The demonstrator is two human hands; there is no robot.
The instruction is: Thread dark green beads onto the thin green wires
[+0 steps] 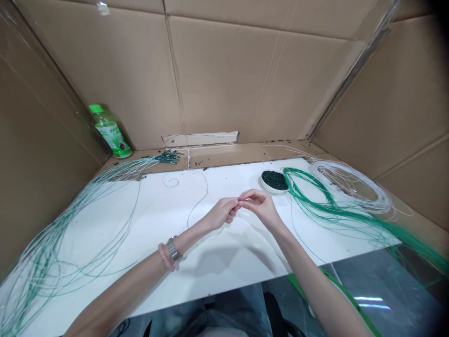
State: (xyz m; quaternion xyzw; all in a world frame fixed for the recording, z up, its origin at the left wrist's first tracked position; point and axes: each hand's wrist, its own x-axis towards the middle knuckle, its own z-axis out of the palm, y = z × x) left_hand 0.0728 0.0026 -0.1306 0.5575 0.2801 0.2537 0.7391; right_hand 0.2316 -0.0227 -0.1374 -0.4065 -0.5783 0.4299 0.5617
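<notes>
My left hand [224, 211] is closed, its thumb and forefinger meeting the fingertips of my right hand [257, 202] above the white board [161, 285]. The fingers of my right hand are pinched together at that same spot. Whatever lies between the fingertips is too small to make out. A thin curled strand [206, 189] lies on the board and runs out of sight at my left wrist. Just beyond my right hand stands a white bowl [274, 189] filled with small dark green beads [274, 179].
Long green and white strands [84, 199] with dark beaded ends [169, 157] spread over the left side. On the right lie a green strand bundle [336, 210] and a white coil [380, 199]. A green bottle [111, 135] leans by the cardboard wall [224, 79].
</notes>
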